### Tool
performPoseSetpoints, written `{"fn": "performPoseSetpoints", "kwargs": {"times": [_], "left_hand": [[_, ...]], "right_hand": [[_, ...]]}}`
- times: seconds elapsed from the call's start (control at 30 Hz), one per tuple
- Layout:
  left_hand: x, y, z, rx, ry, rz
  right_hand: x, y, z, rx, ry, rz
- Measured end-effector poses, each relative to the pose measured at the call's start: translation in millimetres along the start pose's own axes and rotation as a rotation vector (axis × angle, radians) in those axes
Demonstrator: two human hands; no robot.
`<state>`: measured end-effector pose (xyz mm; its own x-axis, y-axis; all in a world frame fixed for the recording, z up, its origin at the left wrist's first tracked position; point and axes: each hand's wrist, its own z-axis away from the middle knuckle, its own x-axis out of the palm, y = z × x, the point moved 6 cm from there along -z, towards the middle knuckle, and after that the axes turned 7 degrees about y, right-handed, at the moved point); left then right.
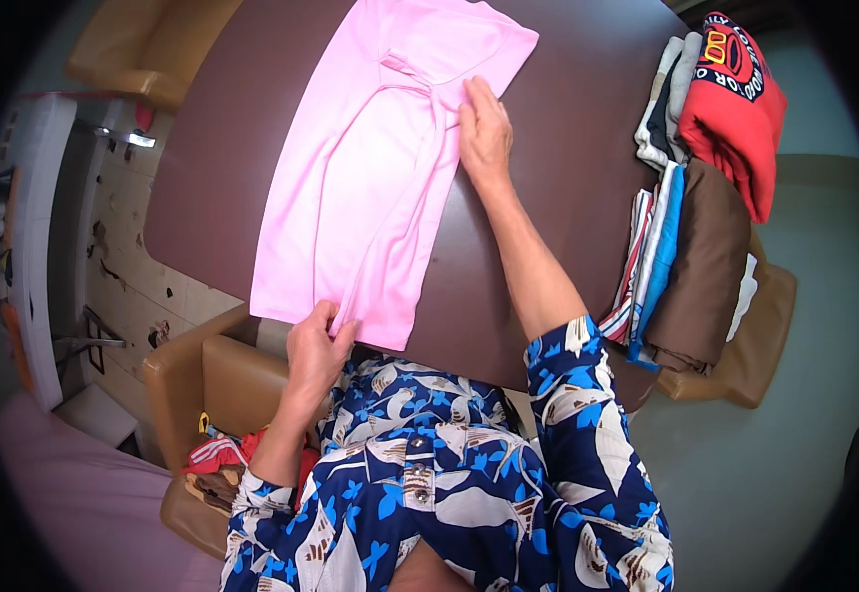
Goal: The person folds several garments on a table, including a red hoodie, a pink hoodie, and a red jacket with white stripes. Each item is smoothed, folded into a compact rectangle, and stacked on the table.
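A pink garment [370,200] lies lengthwise on a dark brown table [540,170], its upper part running out at the top of the view. Creases and a loose flap run down its middle. My left hand [320,351] pinches the lower hem between thumb and fingers at the near table edge. Farther up, my right hand [487,137] rests against the right side of the cloth, palm down, fingertips touching the fabric. No grip shows there, though its palm side is hidden.
Folded clothes stand at the table's right edge: a red printed garment [751,133], a brown one [703,259], and blue and white ones [662,251]. A tan chair [762,340] is behind them. Red clothing [215,453] lies on another tan chair [178,392] at my left.
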<state>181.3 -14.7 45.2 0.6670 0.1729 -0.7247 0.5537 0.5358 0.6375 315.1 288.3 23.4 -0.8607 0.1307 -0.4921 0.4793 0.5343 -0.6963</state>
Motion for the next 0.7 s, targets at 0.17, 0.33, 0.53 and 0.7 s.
{"fn": "performPoseSetpoints", "kwargs": {"times": [0.17,0.33,0.53,0.7], "left_hand": [[15,-49,19,-0.223,-0.073,0.503],[19,-56,26,-0.428,-0.029,0.683],[18,-82,41,-0.462,-0.022,0.811],[-3,-91,36,-0.369,0.267,0.756]], "right_hand": [[17,4,0,-0.134,-0.13,0.33],[26,12,4,-0.185,-0.227,0.525],[26,11,2,-0.234,-0.212,0.554],[28,14,1,-0.244,-0.203,0.553]]}}
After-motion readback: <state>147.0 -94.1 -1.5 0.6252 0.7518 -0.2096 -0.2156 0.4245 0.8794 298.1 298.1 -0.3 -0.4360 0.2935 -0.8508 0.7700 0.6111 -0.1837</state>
